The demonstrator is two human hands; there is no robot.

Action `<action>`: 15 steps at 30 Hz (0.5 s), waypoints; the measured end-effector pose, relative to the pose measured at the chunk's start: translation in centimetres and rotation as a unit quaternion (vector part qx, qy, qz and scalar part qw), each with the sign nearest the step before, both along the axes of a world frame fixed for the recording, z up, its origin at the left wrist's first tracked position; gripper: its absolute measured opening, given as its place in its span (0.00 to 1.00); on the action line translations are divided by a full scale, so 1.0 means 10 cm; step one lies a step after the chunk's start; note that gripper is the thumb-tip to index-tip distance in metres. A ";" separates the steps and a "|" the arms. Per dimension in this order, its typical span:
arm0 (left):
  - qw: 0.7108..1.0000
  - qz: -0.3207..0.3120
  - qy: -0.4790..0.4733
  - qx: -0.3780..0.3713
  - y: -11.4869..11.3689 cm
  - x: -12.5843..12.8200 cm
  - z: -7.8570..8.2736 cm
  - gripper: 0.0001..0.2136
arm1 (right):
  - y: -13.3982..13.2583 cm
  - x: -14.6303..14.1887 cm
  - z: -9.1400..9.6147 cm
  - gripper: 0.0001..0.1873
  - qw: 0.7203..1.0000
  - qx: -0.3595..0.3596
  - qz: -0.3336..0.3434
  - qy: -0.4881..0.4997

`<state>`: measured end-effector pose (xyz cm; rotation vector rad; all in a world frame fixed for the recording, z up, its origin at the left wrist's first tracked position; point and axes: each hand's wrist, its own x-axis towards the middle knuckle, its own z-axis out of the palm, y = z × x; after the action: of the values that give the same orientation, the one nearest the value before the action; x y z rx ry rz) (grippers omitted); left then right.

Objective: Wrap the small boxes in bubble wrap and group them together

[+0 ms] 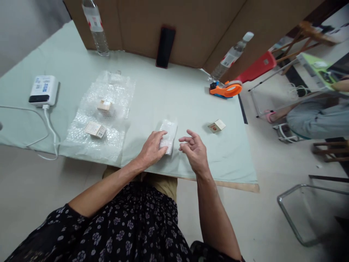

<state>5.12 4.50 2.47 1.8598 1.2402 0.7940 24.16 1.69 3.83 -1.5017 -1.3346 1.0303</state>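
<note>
- The left hand is half open, thumb and fingers parted, their tips resting on the left side of the wrapped packet; how firmly it presses or grips cannot be told.
- The right hand is released, its fingers loosely bent and spread, holding nothing; it hovers just to the right of the wrapped packet, apart from it.
- The wrapped packet, a pale oblong in bubble wrap, lies between the two hands, touching the left one, with its long side running away from the wearer, near the front edge of the cloth-covered worktop.
- To the right of the wrapped packet, beyond the right hand, a small carton sits on the cloth.
- To the left of the wrapped packet, sheets of bubble wrap are spread out, with a printed box on the nearer part and a pale box farther back.
- Farther left of the wrapped packet is a white device with a cable plugged in.
- Beyond the wrapped packet, a phone stands against a cardboard panel.
- Beyond the wrapped packet and to its right are an orange tape dispenser and a water bottle.
</note>
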 end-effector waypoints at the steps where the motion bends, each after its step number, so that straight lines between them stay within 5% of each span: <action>1: 1.000 -0.003 0.000 0.004 0.00 0.00 0.00 0.25 | 0.04 0.02 -0.04 0.36 0.999 -0.031 -0.040 0.012; 5: 1.000 -0.017 0.013 0.020 -0.02 -0.01 0.04 0.25 | 0.29 0.00 -0.14 0.39 0.988 -0.135 -0.060 0.049; 11: 0.993 -0.076 0.081 0.026 0.01 -0.02 0.15 0.26 | 0.66 -0.11 -0.17 0.29 0.990 -0.134 -0.002 0.035; 15: 0.990 -0.083 0.115 0.024 0.07 0.00 0.17 0.17 | 0.76 -0.11 -0.22 0.21 0.993 -0.118 0.028 0.003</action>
<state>5.08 5.17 4.16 2.1092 1.1930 0.5338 23.01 9.33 1.61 -1.6387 -1.2922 1.2632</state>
